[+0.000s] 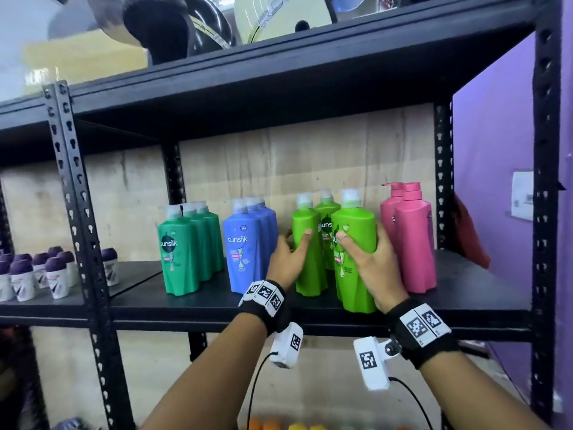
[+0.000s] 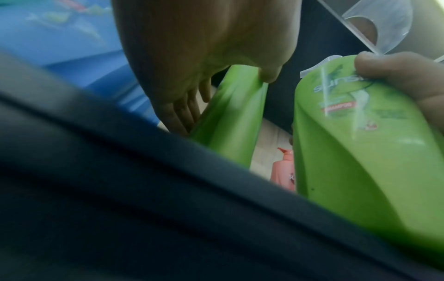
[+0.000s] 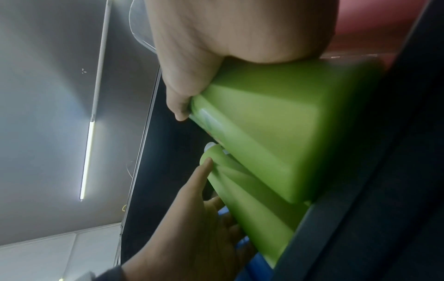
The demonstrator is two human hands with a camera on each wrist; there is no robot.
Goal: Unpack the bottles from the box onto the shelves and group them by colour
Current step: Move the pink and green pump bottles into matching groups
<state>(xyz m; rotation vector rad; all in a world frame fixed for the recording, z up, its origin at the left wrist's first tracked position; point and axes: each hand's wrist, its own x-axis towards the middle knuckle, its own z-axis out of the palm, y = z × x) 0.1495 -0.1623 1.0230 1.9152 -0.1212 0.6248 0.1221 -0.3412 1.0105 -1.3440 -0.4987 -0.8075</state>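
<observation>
Right now the right hand (image 1: 373, 262) grips a lime bottle (image 1: 356, 252) standing at the front edge of the shelf (image 1: 483, 293), thumb across its label. The left hand (image 1: 288, 259) wraps a second lime bottle (image 1: 307, 252) just behind and to its left. Blue bottles (image 1: 248, 243) and pink bottles (image 1: 412, 237) stand close on either side. Judging by that tight spacing, a sideways shove could topple a neighbour, and the front bottle, so near the edge, might slip off.
</observation>
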